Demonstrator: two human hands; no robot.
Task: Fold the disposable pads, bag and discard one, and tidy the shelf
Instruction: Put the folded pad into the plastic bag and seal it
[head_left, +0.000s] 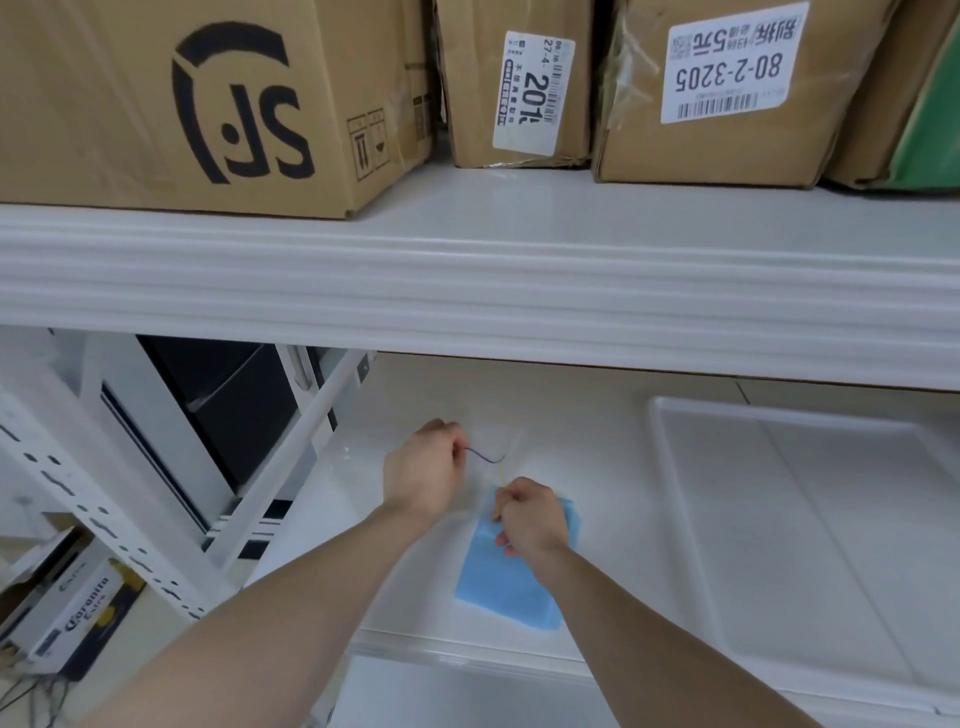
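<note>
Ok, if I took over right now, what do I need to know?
Left hand: closed on a thin purple tie, lifted above the lower shelf.
Right hand: closed, pinching something yellowish at the top of the blue folded pad, which looks to be inside a clear bag, hard to tell.
Done: this pad is folded.
Left: probably tie the bag shut, throw it away, then tidy the shelf. The white tray sits to the right; boxes stay on the shelf above.

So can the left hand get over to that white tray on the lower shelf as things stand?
Probably not directly. The left hand is pinching a thin purple tie, and the right hand, over the blue pad, sits between it and the white tray. The right hand is nearer.
</note>
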